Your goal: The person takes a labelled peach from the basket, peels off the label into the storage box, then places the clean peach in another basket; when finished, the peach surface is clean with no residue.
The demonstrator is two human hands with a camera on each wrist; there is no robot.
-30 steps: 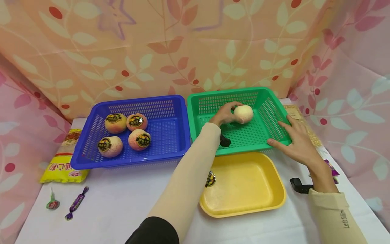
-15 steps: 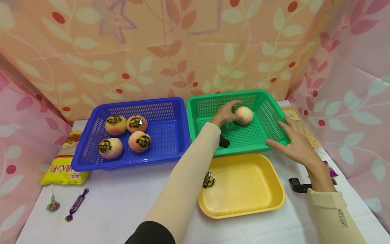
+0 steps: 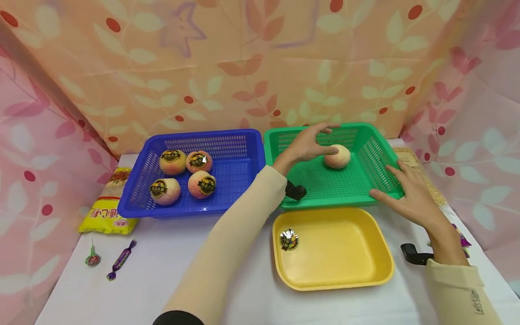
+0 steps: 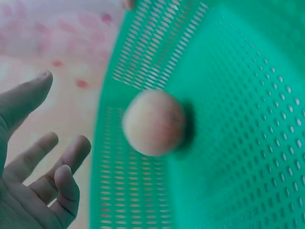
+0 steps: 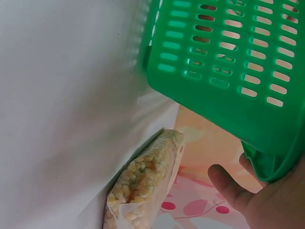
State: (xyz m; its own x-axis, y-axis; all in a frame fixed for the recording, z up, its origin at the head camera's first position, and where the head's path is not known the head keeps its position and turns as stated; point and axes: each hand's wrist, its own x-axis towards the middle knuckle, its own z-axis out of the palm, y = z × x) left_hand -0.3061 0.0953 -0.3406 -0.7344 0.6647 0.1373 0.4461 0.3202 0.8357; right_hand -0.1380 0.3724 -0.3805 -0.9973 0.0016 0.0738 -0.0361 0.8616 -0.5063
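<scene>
A pale peach (image 3: 337,158) lies on the floor of the green basket (image 3: 329,204), toward its back wall. My left hand (image 3: 308,143) hovers over the basket's left half with fingers spread; in the head view its thumb overlaps the peach. The left wrist view shows a gap between this hand (image 4: 40,176) and the peach (image 4: 154,122). My right hand (image 3: 412,196) rests at the basket's right rim, fingers spread. From the right wrist, that hand (image 5: 257,200) appears beside the rim's corner. Several stickered peaches (image 3: 201,184) sit in the blue basket (image 3: 191,211) to the left.
In front of the green basket stands a yellow tray (image 3: 333,284) with a round sticker (image 3: 289,239) inside. A yellow bag (image 3: 107,216), a lollipop (image 3: 93,258) and a purple-wrapped candy (image 3: 122,260) lie at left. A bag of pale kernels (image 5: 143,179) lies beyond the green basket's right side.
My left hand has let go of the peach and risen up and left, leaving it in the green basket. The right hand stays at the rim. The head view has shifted slightly.
</scene>
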